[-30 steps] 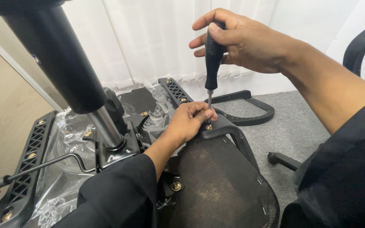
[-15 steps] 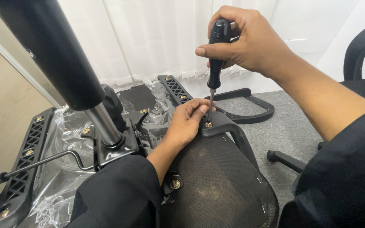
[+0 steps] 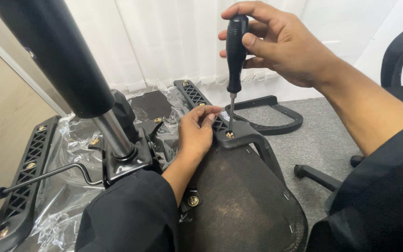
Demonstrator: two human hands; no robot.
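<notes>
Screwdriver set upright on a brass screw in an upturned chair seat.
The left hand (image 3: 197,133) lies flat, fingers spread, on the black bracket (image 3: 243,137) beside the screw (image 3: 230,135); the right hand (image 3: 281,42) pinches the screwdriver (image 3: 235,51) handle above it.

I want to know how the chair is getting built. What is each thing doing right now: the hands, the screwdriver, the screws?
right hand: gripping the screwdriver handle
screwdriver: upright, tip in a screw
brass screw: seated in the armrest bracket
left hand: resting on the bracket beside the screw
armrest bracket: lying on the upturned seat
gas cylinder: sticking up from the seat mechanism
plastic wrap: crumpled
</notes>
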